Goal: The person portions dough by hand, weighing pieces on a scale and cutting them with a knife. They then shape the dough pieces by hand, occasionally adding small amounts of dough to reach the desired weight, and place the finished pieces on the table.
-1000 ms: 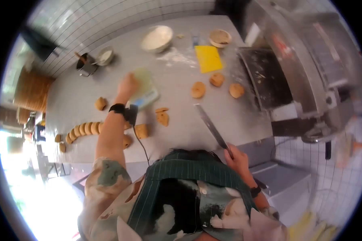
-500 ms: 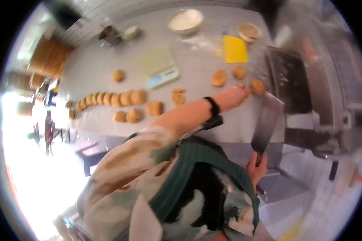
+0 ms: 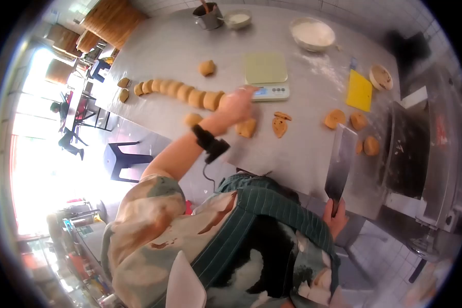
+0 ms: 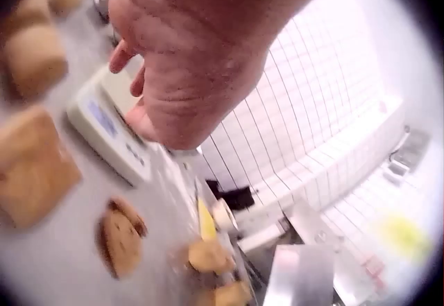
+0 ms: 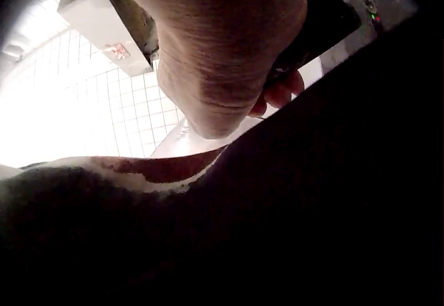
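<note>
My left hand (image 3: 237,108) reaches over the near end of a curved row of brown dough pieces (image 3: 184,92), hiding part of it. Its fingertips are at the front edge of a digital kitchen scale (image 3: 272,92), whose pan is bare. In the left wrist view the fingers look loosely bent, with nothing seen between them. Beside that hand lie a dough chunk (image 3: 246,128) and small dough scraps (image 3: 280,126). My right hand (image 3: 335,219) grips the handle of a cleaver (image 3: 341,161), its broad blade pointing away from me, beside several rounded dough pieces (image 3: 334,119).
A bowl of flour (image 3: 313,35), a smaller bowl (image 3: 238,19) and a metal pot (image 3: 207,18) stand at the back. On the right are a yellow scraper sheet (image 3: 359,91), another bowl (image 3: 381,78) and a steel machine (image 3: 408,149). A stool (image 3: 122,161) stands left beyond the table edge.
My left hand went from the scale to the dough pieces on the right, then back left toward the row. One more piece now lies in the right group. The cleaver stays in my right hand.
</note>
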### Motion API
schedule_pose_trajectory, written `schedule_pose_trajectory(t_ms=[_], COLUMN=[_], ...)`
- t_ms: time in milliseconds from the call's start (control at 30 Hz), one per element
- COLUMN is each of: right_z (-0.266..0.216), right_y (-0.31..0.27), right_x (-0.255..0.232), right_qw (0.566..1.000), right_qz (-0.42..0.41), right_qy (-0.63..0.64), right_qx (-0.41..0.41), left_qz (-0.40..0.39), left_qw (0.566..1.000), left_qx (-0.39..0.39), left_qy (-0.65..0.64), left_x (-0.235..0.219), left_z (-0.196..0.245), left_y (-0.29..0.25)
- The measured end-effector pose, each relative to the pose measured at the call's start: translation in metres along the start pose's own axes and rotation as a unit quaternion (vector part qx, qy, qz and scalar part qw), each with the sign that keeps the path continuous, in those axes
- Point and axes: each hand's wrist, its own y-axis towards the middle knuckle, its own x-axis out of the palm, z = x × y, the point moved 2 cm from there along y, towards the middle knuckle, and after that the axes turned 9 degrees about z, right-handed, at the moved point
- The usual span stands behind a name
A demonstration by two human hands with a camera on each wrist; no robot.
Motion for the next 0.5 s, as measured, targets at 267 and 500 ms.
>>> schedule_pose_trajectory(t_ms=[267, 500], right_z=[-0.048, -0.09], right_y=[-0.002, -0.029], right_x=[0.038, 0.055], right_qw=[1.0, 0.999], right_qz=[-0.015, 0.024], right_qy=[0.005, -0.034], right_qx=[-0.003, -0.017], left_qz=[-0.119, -0.052], left_qw=[0.986, 0.967], left_qx=[0.057, 0.245], left_qy=[0.098, -0.038], left_x=[-0.016, 0.004], left_z=[-0.076, -0.032], left_y=[-0.01, -0.04])
